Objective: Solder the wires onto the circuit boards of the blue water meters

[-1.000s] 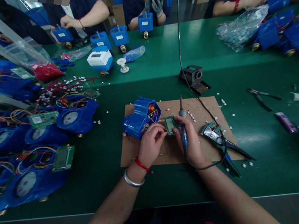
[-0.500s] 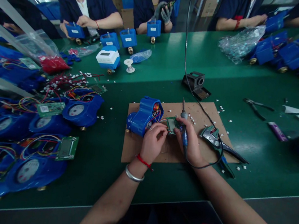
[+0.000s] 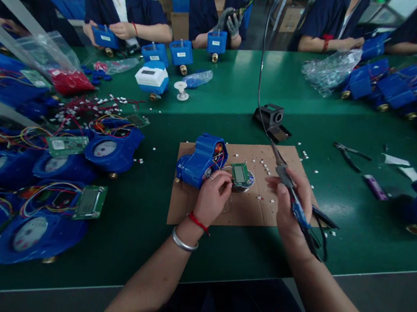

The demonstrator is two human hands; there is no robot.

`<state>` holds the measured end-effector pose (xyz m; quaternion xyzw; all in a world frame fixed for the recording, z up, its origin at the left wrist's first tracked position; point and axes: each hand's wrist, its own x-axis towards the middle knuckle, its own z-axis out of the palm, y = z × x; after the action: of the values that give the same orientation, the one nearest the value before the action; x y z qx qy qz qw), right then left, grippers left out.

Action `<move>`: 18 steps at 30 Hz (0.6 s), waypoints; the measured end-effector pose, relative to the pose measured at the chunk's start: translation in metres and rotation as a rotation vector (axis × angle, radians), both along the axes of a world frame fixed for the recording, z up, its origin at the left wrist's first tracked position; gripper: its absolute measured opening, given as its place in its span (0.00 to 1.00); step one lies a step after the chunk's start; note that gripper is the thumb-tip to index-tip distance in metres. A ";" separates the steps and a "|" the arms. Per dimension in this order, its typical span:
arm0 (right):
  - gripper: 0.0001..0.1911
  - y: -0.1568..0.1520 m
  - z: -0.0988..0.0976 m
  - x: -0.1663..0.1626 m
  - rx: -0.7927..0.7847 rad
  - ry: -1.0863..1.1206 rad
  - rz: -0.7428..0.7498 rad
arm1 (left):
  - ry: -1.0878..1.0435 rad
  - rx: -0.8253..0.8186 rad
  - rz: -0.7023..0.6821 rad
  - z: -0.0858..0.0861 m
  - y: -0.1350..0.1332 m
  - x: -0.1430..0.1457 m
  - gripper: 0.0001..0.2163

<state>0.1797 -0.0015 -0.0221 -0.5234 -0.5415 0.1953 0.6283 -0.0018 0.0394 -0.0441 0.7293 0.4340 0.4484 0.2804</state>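
While the green circuit board (image 3: 240, 174) lay flat on the cardboard mat (image 3: 255, 210), approx. at the centre of the green bench (image 3: 138, 233), it sat just right of the blue meter housing (image 3: 200, 161), w/ coloured wires (image 3: 218, 154) running btwn the two. The left hand (image 3: 213, 197) rested on the mat w/ fingers curled narrow at the board's near-left edge; whether they pinched a wire could not be told. The right hand (image 3: 290, 201) was closed around the soldering iron (image 3: 288, 183), held well right of the board, tip pointing up and away over the mat, clear of board and housing. Its cord (image 3: 262, 56) hung down from above. Black tool handles (image 3: 324, 222) lay partly hidden under the right hand at the mat's right edge.

Small white bits (image 3: 264, 167) were scattered over the mat and bench. Behind the mat stood the iron stand (image 3: 273, 119); further right lay pliers (image 3: 347, 153) and a purple lighter (image 3: 374, 186). To the left, opened blue meters (image 3: 112, 152) w/ loose boards and wiring crowded the bench; a white-faced meter (image 3: 152, 75) and a solder spool (image 3: 181, 91) stood beyond. Co-workers (image 3: 135, 10) sat along the far side, handling blue units, w/ a clear plastic bag (image 3: 329, 64) and more blue housings (image 3: 395, 90) at far right.
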 end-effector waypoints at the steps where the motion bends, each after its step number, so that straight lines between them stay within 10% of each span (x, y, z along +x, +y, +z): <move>1: 0.19 -0.003 0.000 0.003 0.016 0.036 -0.048 | -0.002 0.004 0.000 0.000 0.000 0.000 0.07; 18: 0.05 -0.033 -0.015 0.019 -0.154 0.167 0.244 | 0.007 0.024 -0.021 -0.001 0.001 0.000 0.06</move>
<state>0.1991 -0.0345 -0.0373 -0.4822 -0.5304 0.3539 0.6007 -0.0021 0.0408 -0.0449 0.7388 0.4218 0.4481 0.2749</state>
